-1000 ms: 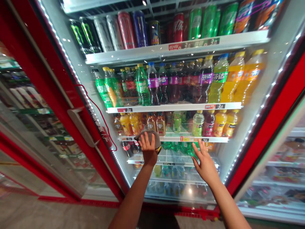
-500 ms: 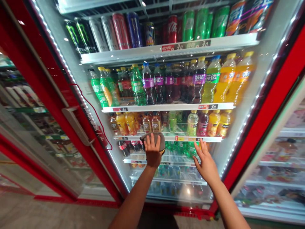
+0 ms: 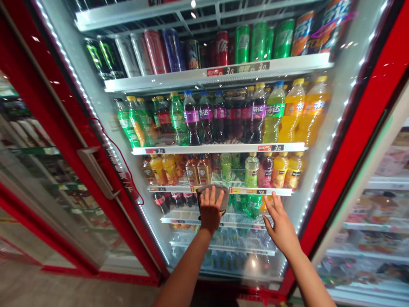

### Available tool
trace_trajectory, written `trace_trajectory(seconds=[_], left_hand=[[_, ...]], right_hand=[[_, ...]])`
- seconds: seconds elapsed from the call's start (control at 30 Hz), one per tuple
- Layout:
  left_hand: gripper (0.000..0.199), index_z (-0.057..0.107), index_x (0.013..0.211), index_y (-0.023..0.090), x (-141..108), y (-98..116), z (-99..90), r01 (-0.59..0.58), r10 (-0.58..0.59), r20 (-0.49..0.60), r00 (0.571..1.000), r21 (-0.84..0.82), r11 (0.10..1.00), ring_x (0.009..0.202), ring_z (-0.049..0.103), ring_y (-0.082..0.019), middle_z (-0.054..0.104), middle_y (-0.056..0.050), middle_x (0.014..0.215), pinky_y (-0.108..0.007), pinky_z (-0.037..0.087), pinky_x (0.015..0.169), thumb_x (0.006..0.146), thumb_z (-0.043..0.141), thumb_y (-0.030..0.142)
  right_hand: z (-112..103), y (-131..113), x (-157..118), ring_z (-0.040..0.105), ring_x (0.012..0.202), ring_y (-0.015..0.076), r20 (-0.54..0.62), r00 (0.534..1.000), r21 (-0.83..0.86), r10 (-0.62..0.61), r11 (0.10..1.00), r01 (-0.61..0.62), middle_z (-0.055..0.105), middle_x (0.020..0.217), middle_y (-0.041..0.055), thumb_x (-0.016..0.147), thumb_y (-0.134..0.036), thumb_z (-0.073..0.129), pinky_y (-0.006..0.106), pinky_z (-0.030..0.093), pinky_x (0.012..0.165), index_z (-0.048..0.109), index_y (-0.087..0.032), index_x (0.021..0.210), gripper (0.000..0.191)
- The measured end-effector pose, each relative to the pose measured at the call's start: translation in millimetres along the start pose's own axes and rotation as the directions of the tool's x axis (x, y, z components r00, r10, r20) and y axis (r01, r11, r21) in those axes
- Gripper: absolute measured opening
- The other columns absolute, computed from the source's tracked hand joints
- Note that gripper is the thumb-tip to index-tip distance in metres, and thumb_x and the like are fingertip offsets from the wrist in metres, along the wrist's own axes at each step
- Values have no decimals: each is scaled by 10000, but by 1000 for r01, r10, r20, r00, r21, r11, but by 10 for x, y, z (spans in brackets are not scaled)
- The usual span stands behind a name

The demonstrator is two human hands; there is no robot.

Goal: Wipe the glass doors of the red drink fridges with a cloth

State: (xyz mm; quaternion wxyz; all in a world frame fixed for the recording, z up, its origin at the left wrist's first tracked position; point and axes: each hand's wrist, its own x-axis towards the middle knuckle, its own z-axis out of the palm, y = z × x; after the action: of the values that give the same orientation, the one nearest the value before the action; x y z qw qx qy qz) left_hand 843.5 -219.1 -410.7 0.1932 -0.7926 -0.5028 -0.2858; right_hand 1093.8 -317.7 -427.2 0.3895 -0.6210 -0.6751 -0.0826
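Note:
My left hand presses a folded grey cloth with dark edging and a bit of yellow flat against the glass door of a drinks fridge. Its fingers lie spread over the cloth, in front of the shelf edge below the juice bottles. To the right, my right hand is open, fingers apart, with its fingertips at the glass near the right end of that same shelf edge. Nothing is in it. Behind the cloth, part of a lower row of bottles is hidden.
Beyond the glass stand cans, soda bottles and juice bottles on white shelves. A red door frame runs along the right. At the left are a door handle and a thin red cord.
My left hand and the cloth have slid right and slightly down across the glass. My right hand has shifted slightly right against the shelves. The view has tilted up a little.

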Motion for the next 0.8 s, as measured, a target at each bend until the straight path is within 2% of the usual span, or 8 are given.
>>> trace_trajectory(seconds=[0.1, 0.17, 0.27, 0.4, 0.53, 0.67, 0.73, 0.8], left_hand=[[785, 476, 1494, 217, 246, 211, -76, 129, -129, -159, 979, -12, 992, 1516, 192, -434, 289, -198, 1625, -654, 257, 1184, 778, 789, 294], [869, 434, 1523, 221, 355, 403, -82, 104, -109, -174, 979, -36, 994, 1529, 134, -429, 245, -181, 1645, -639, 234, 1202, 752, 817, 339], [887, 398, 1536, 319, 285, 554, 2, -147, 144, -52, 988, -58, 987, 1533, 204, -368, 283, -91, 1647, -577, 269, 1213, 753, 815, 313], [722, 397, 1511, 410, 16, 451, 154, -411, 419, 105, 902, -94, 907, 1455, 416, -245, 420, 2, 1584, -481, 364, 1180, 872, 641, 180], [673, 458, 1478, 416, 151, 497, 101, -218, 219, 25, 975, -59, 974, 1471, 387, -288, 433, -34, 1574, -542, 294, 1209, 879, 635, 166], [897, 347, 1560, 310, 533, 871, -22, 56, -64, -111, 992, -75, 996, 1535, 153, -411, 206, -112, 1668, -655, 220, 1200, 777, 776, 223], [944, 305, 1575, 314, 585, 1017, 23, 48, -56, -103, 993, -86, 995, 1537, 126, -424, 164, -109, 1680, -673, 229, 1188, 767, 788, 240], [894, 301, 1570, 359, 518, 1061, 141, -126, 120, -72, 990, -80, 989, 1543, 169, -367, 220, -67, 1671, -624, 236, 1208, 806, 747, 228]], right_hand=[[-25, -3, 10, 133, 1547, 326, -1, 1000, 10, 13, 1000, -13, 25, 1708, 31, 979, -208, 465, 548, 399, 1163, 98, -378, 1613, 752], [-36, -31, 9, 141, 1547, 321, -3, 1000, 25, 19, 1000, -19, 39, 1708, 30, 980, -195, 453, 551, 398, 1164, 97, -381, 1613, 750], [-48, -33, -23, 141, 1545, 332, 14, 1000, 48, 11, 999, -12, 45, 1708, 32, 976, -185, 449, 567, 409, 1153, 98, -389, 1611, 754], [-73, 81, -101, 131, 1543, 345, 27, 999, 45, 23, 999, -25, 24, 1710, 31, 978, -182, 442, 568, 426, 1139, 84, -396, 1611, 758], [-160, 182, -149, 124, 1546, 333, 22, 999, 19, 33, 999, -33, 8, 1710, 20, 981, -200, 445, 543, 435, 1138, 64, -402, 1610, 763], [-291, 187, -160, 118, 1550, 310, -13, 997, 0, 81, 997, -81, 27, 1709, 10, 986, -196, 434, 520, 432, 1148, 90, -399, 1610, 741], [-342, 200, -171, 125, 1549, 303, -19, 996, -13, 89, 996, -89, 38, 1709, 8, 990, -201, 434, 514, 422, 1158, 103, -398, 1610, 730], [-374, 240, -191, 127, 1548, 304, -14, 996, -21, 86, 996, -86, 40, 1709, 10, 988, -204, 441, 510, 422, 1159, 111, -395, 1610, 729]])
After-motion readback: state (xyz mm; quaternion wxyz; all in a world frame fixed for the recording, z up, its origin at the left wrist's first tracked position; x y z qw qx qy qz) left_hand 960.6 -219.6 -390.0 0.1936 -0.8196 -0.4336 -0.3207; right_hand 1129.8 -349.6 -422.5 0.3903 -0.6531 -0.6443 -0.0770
